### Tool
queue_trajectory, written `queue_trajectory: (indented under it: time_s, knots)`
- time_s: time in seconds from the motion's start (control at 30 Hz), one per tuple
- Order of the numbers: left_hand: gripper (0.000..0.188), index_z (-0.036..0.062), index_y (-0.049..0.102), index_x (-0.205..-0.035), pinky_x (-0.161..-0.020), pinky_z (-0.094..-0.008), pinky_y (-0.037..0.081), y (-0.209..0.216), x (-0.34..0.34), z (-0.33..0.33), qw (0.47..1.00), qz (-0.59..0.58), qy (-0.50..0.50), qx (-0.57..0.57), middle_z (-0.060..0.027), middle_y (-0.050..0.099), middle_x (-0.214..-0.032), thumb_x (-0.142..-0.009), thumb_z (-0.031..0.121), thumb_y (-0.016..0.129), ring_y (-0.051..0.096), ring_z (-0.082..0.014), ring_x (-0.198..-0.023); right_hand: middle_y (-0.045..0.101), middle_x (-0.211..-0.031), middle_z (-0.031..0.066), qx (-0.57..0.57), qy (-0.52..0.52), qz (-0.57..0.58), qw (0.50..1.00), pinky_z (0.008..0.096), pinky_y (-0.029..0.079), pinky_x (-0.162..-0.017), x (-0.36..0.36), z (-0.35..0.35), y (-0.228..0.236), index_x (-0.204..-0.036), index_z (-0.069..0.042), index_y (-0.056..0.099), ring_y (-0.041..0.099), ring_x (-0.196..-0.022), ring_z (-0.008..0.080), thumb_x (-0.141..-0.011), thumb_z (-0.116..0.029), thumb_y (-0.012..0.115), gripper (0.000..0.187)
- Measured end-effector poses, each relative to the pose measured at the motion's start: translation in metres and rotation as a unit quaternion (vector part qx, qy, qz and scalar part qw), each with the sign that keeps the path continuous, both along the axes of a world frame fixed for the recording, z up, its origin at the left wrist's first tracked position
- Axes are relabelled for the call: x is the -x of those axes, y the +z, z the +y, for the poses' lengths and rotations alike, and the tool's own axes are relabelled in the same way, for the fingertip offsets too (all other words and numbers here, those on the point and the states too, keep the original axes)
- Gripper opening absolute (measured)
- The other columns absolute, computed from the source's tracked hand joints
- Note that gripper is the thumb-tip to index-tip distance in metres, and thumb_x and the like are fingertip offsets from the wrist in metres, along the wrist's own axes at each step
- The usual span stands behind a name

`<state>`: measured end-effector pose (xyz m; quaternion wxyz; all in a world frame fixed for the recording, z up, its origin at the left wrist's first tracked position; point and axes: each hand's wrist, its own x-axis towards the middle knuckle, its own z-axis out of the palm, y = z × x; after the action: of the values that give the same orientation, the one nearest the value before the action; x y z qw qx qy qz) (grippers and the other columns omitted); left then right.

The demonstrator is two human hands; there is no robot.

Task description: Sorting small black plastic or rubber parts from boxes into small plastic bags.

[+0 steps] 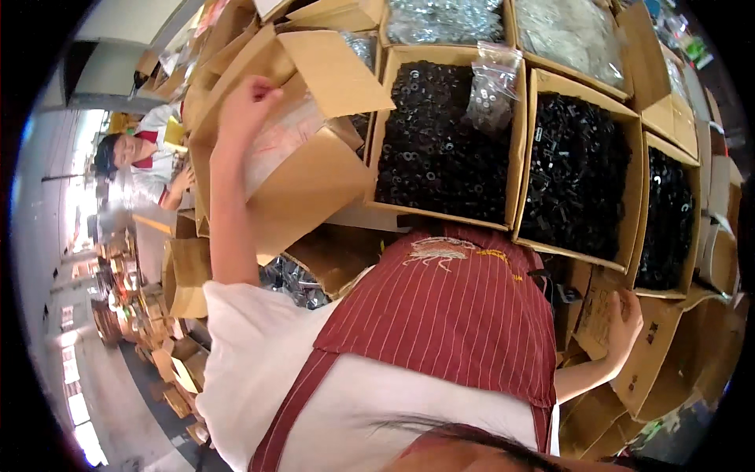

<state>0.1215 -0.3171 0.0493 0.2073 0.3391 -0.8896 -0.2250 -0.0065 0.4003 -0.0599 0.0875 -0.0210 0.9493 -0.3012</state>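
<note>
My left hand [253,98] is raised over an open cardboard box [314,181] on the left, next to its upturned flap [338,75]. Its fingers are curled in, and anything inside them is hidden. Clear plastic bags [283,141] with reddish marks lie in that box. Low on the right, my right hand [624,326] is beside a cardboard flap [653,354], fingers somewhat bent and apart, with nothing seen in them. Ahead of me stands a box of black washers [440,149], with a clear zip bag of washers [493,86] on top.
More open boxes hold small black parts [578,173] and black washers [667,220] to the right. Bagged parts [444,20] fill boxes at the back. Another person [149,157] is at the far left, near stacked cartons [118,315]. Below my left arm lie bagged metal parts [291,283].
</note>
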Motion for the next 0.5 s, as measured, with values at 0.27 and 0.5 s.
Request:
queue_trajectory:
  time_s: [0.27, 0.5]
  knots:
    - [0.034, 0.0017, 0.070, -0.111, -0.083, -0.0403, 0.052, -0.046, 0.015, -0.021, 0.951, -0.284, -0.118, 0.027, -0.0212, 0.070, -0.102, -0.092, 0.030, 0.064, 0.068, -0.0331, -0.095, 0.072, -0.092, 0.0144, -0.036, -0.023, -0.037, 0.998, 0.0331, 0.050, -0.078, 0.042, -0.049, 0.056, -0.117, -0.002, 0.068, 0.069, -0.084, 0.0184, -0.100, -0.030, 0.060, 0.033]
    - [0.027, 0.0048, 0.072, -0.110, -0.077, -0.0369, 0.053, 0.002, 0.000, 0.002, 0.971, -0.147, -0.107, 0.157, -0.0156, 0.073, -0.098, -0.093, 0.024, 0.065, 0.069, -0.0269, -0.082, 0.070, -0.103, 0.0072, 0.172, 0.112, 0.125, 0.971, 0.0282, 0.049, -0.082, 0.043, -0.115, 0.077, -0.123, 0.000, 0.065, 0.061, -0.088, 0.0138, -0.099, -0.008, 0.060, 0.025]
